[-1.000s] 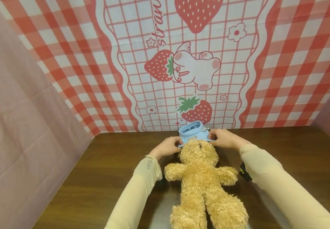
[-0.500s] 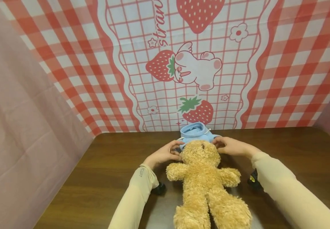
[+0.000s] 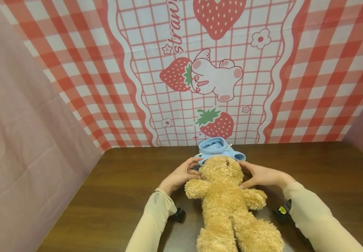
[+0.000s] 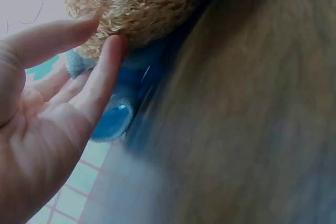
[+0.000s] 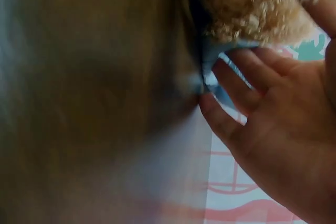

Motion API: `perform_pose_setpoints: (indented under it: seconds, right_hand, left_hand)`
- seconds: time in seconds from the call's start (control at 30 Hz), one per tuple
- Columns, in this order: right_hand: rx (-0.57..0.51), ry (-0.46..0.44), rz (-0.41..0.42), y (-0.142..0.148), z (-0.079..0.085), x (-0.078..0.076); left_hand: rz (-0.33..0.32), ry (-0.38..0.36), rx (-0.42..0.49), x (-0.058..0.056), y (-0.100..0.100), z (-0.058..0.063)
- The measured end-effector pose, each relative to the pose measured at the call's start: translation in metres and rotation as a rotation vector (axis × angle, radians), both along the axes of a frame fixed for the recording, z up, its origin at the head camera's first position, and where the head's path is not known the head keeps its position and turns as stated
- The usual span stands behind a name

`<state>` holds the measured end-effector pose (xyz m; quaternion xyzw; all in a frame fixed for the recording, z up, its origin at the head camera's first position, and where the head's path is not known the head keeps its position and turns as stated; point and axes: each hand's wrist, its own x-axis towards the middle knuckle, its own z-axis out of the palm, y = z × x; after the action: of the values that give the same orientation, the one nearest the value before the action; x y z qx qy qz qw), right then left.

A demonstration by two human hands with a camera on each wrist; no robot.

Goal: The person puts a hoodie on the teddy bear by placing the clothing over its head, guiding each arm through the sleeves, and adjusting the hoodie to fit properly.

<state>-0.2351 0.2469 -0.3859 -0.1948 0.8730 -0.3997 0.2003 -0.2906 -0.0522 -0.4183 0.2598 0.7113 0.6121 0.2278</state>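
A tan fluffy teddy bear (image 3: 222, 199) lies on the dark wooden table, its head away from me. Beyond the head is a small light-blue garment (image 3: 216, 148) with white cords, its neck opening facing up; the head hides part of it. My left hand (image 3: 181, 173) is at the left of the bear's head; in the left wrist view its fingertips (image 4: 114, 45) touch the fur. At the head's right side is my right hand (image 3: 260, 175), thumb spread from nearly straight fingers. The right wrist view shows those fingers (image 5: 239, 85) beside the blue cloth.
The brown table (image 3: 118, 196) ends at a red-and-white strawberry-print cloth (image 3: 216, 80) hung behind it. Pink fabric (image 3: 27, 140) hangs at the left. Black wrist devices (image 3: 179, 215) sit under both sleeves.
Both hands have let go of the blue garment's edges and come back toward me along the bear's head. The garment's right sleeve opening now shows.
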Motion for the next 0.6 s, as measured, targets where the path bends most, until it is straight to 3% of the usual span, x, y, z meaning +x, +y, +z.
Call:
perform_pose_setpoints:
  seconds: [0.27,0.47,0.6]
  right_hand:
    - [-0.059,0.040,-0.095,-0.004,-0.011,0.000]
    - [-0.135,0.089,-0.127,-0.004,-0.020,0.002]
    - [-0.163,0.097,-0.130,-0.004,-0.022,0.003]
  left_hand:
    - [0.060,0.029,0.019,0.004,0.006,-0.001]
    - [0.017,0.019,0.031,0.006,0.007,0.001]
    - [0.026,0.007,0.047,0.006,0.009,0.002]
